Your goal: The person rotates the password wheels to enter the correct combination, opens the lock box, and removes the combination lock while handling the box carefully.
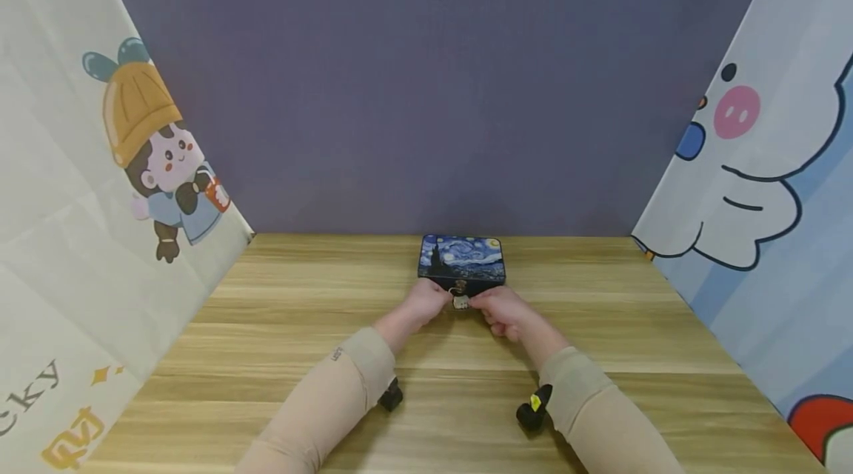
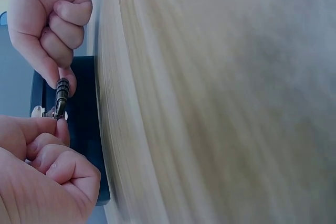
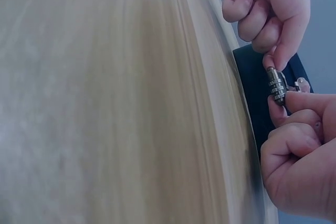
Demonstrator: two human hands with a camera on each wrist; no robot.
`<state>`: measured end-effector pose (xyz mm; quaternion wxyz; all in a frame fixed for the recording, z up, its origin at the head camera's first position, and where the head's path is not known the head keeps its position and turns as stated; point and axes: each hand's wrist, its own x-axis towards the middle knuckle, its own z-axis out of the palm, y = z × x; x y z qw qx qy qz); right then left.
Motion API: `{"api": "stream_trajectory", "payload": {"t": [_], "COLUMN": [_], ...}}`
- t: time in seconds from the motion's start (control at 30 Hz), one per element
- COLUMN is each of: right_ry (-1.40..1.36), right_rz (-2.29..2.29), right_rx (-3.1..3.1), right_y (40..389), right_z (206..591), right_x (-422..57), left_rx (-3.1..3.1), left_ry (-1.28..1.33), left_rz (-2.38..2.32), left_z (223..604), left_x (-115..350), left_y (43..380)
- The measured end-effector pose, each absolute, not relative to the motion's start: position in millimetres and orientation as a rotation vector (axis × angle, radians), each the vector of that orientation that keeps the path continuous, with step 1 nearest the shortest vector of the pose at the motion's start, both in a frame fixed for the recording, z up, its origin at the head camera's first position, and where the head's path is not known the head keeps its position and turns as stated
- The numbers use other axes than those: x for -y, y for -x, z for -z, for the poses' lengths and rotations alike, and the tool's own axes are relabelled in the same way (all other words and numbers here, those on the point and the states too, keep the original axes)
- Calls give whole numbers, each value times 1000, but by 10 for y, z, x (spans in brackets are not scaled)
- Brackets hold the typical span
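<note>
A small metal combination padlock (image 1: 461, 302) with number dials is at the front clasp (image 1: 459, 286) of a dark box (image 1: 463, 258) with a starry-night painting on its lid. My left hand (image 1: 426, 301) pinches the padlock's shackle end between thumb and forefinger, other fingers curled in. From the other side my right hand (image 1: 508, 311) grips the dial end with thumb and forefinger. Several dials show on the padlock (image 3: 276, 86) in the right wrist view. Whether the shackle passes through the clasp, I cannot tell. The lid is down.
The box stands at the back of a wood-grain table (image 1: 320, 289), close to a grey-purple panel (image 1: 426, 89). Printed cartoon sheets (image 1: 53, 163) flank the table on both sides. Black wrist mounts (image 1: 531, 415) hang under my sleeves.
</note>
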<state>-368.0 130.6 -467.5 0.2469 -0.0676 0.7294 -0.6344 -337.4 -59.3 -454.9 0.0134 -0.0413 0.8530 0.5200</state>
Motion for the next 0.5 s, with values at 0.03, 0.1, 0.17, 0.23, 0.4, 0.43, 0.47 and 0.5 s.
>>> {"api": "stream_trajectory", "payload": {"t": [0.03, 0.1, 0.17, 0.23, 0.4, 0.43, 0.47, 0.5], "right_ry": [187, 205, 218, 237, 261, 267, 276, 291], "right_rz": [1730, 1723, 1718, 1714, 1698, 1693, 1687, 1678], "right_rx": [-1991, -2001, -2008, -2013, -2027, -2033, -2043, -2055], "right_y": [3674, 3665, 3659, 3654, 3629, 3622, 3617, 3611], "right_z": [4672, 4669, 4667, 4663, 4635, 4625, 4617, 4603], "right_x": [-1296, -1280, -1263, -1249, -1212, -1205, -1198, -1192], "left_rx": [-2656, -2656, -2664, -2672, -2674, -2675, -2675, -2674], "left_ry": [129, 126, 128, 124, 126, 126, 123, 119], "left_rz": [-1622, -1624, -1623, -1616, -1596, -1590, -1586, -1579], "left_z": [4554, 4565, 4573, 4573, 4534, 4520, 4503, 4483], "left_x": [602, 622, 642, 663, 727, 743, 758, 773], "left_y": [3374, 3375, 3372, 3365, 3325, 3313, 3301, 3289]}}
